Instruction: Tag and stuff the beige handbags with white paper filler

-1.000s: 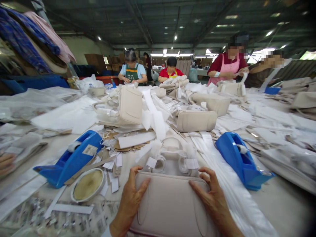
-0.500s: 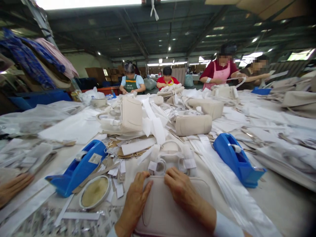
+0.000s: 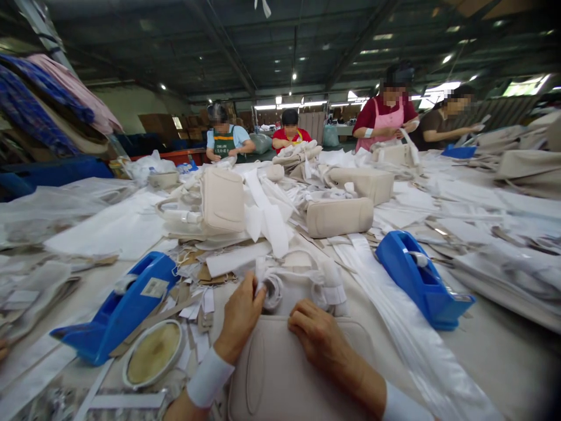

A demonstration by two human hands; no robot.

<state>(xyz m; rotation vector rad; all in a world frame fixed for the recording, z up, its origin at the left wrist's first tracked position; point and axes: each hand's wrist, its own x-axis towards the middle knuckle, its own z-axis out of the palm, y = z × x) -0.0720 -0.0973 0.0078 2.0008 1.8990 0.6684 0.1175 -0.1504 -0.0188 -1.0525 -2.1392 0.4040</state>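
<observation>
- We've got a beige handbag (image 3: 280,368) lying on its side right in front of us, its stitched oval panel facing up.
- Its looped handles (image 3: 302,286) sit beyond it, bound in white paper wrap (image 3: 333,290).

Head-worn view, forward and downward

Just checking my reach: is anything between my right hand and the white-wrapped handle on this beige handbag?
Nothing visible does. Your right hand rests on the handbag, and the wrapped handle lies just past the bag's top edge.

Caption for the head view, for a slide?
Left hand holds the white-wrapped handle of a beige handbag; right hand rests on it.
</observation>
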